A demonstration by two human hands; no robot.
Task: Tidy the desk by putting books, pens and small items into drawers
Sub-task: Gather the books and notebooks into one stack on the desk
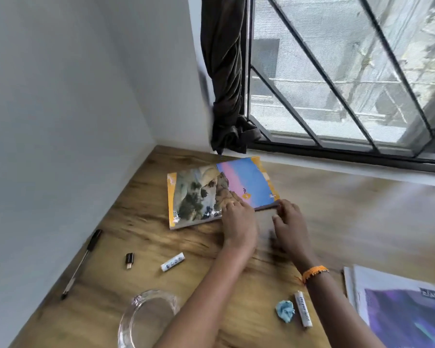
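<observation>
On the wooden desk, left hand fingers flat on book, right hand fingers curled at its edge.

Both forearms are bare, with no sleeves reaching down to either wrist. Just behind the right hand, an orange woven bracelet with a frayed, fringed edge circles the wrist. The left hand and its wrist carry no ornament.

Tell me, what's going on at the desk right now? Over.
Left hand fingers flat on the landscape book, right hand at its near corner. Book flat on desk, not lifted. Pen, adapter lying loose, not blocking.
</observation>
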